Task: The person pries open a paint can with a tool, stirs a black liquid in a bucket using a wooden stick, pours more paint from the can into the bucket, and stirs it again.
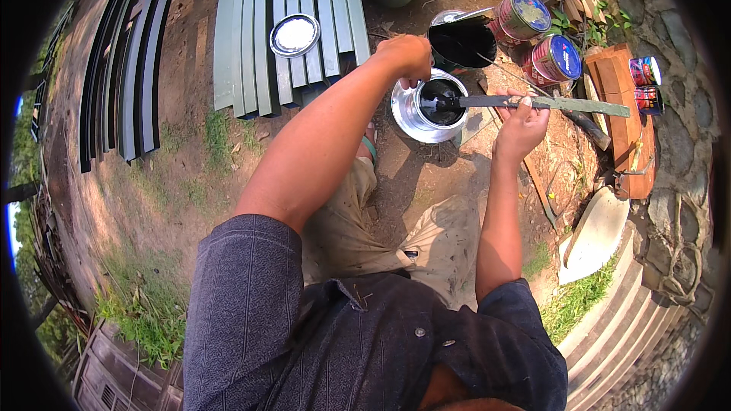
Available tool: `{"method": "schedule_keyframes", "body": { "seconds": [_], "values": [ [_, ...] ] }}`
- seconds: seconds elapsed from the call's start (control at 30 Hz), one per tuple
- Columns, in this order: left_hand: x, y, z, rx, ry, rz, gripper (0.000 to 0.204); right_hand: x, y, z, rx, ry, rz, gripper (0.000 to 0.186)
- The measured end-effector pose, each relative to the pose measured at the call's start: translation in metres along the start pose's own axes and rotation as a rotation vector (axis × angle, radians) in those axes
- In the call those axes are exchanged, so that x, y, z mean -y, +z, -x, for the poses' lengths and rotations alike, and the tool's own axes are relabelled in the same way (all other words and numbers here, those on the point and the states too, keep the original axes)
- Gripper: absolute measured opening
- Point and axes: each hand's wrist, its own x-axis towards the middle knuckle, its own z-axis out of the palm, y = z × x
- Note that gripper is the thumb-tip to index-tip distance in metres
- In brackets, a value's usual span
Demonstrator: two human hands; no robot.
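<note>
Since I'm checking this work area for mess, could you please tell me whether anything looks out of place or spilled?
The round, lid-like disc lies on the green-grey metal bars, away from the open silver pot, which seems an odd spot for it. I see no clear spill around the pot.

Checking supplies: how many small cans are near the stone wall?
2: a white-topped can beside the brown boards, and a dark-topped can just below it in the picture. Others may be hidden.

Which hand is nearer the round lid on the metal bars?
Left. The left hand is right of the lid, by the pot; the right hand, holding the stick, is farther right.
</note>
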Motion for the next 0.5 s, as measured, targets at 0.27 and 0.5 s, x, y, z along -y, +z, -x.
{"method": "schedule_keyframes", "body": {
  "seconds": [0.27,0.5],
  "values": [
    [-0.001,-0.001,-0.002,0.019,-0.014,0.006,0.016,0.026,-0.014,-0.012,-0.04,-0.048,0.009,0.02],
    [0.002,0.0,-0.006,0.034,-0.006,0.013,0.019,0.059,-0.014,-0.01,-0.036,-0.152,0.006,0.02]
  ]
}}
